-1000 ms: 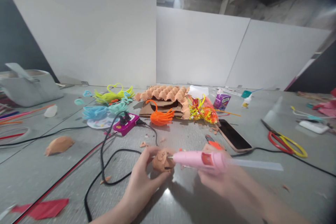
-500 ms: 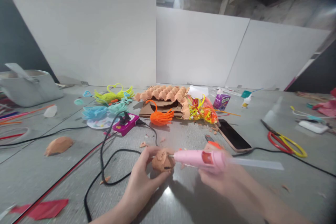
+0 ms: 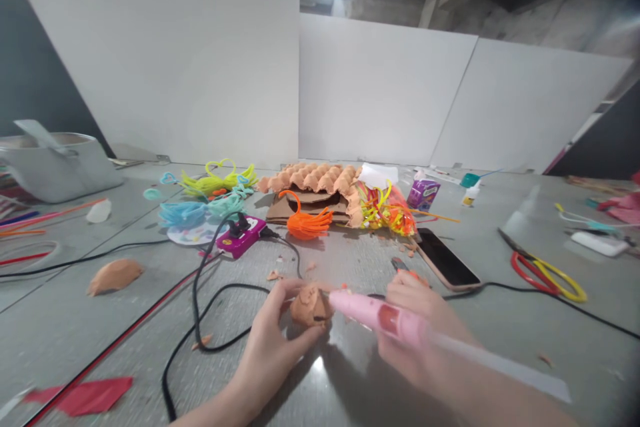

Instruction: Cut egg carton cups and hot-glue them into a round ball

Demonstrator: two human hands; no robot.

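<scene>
Between the thumb and fingers of my left hand [image 3: 270, 340] is a rounded brown piece [image 3: 310, 307] that looks like cut egg-carton pulp, with a dark slot low on its right side. My right hand [image 3: 415, 340] is wrapped round a pink hot glue gun [image 3: 383, 317]. Its nozzle points left and ends right at the upper right side of the brown piece; whether they touch I cannot tell. A clear glue stick [image 3: 505, 363] sticks out of the gun's back, slanting down to the right.
Ahead lie an egg carton [image 3: 320, 179], an orange pipe-cleaner bundle [image 3: 309, 223] and a purple power strip [image 3: 242, 237] with black cables. To the right are a phone [image 3: 447, 259] and scissors [image 3: 545, 273]. Leftward are a carton scrap [image 3: 116, 276], red cloth [image 3: 87, 395] and grey basket [image 3: 60, 170].
The glue gun has tilted, its back end and glue stick swinging downward while the nozzle stays by the brown piece. My left hand and the piece have hardly moved.
</scene>
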